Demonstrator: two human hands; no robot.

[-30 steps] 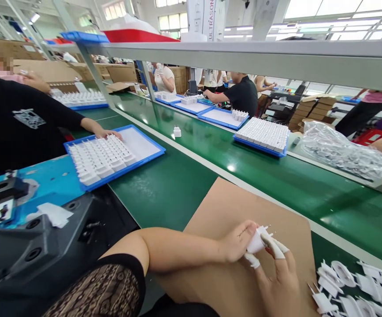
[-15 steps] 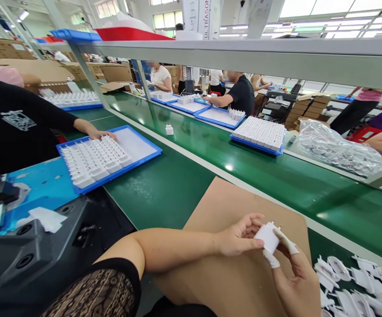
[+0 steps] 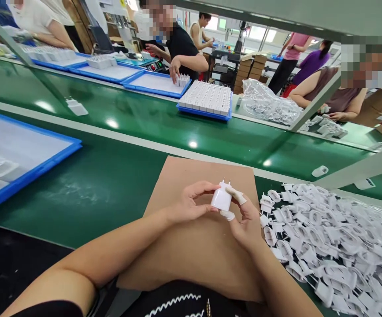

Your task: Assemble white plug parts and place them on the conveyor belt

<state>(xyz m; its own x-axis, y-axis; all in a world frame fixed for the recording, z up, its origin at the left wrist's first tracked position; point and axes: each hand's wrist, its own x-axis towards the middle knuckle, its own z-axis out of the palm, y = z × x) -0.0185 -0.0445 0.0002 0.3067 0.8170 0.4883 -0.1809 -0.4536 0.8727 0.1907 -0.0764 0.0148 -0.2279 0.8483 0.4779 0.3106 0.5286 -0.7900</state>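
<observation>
A white two-pin plug charger (image 3: 221, 200) is held up in front of me, its metal pins pointing away. My left hand (image 3: 191, 203) pinches its left side between thumb and fingers. On the right side, my right hand (image 3: 245, 218) grips it with thumb and forefinger, both wrapped in white finger covers. Beneath both hands lies a sheet of brown cardboard (image 3: 177, 246). Close to my right hand, a big heap of loose white plug parts (image 3: 323, 237) covers the bench.
At left is a blue-rimmed tray (image 3: 58, 147) partly filled with white chargers. A lone charger (image 3: 77, 107) and white pieces (image 3: 319, 171) lie on the green belt (image 3: 138, 123). Across it stand a full tray (image 3: 205, 99), a plastic bag of parts (image 3: 268, 103) and co-workers. A slanted post (image 3: 323, 99) rises at right.
My view has swung right, bringing more of the heap and the co-workers across the belt into sight. Both hands still hold the charger, now turned more upright.
</observation>
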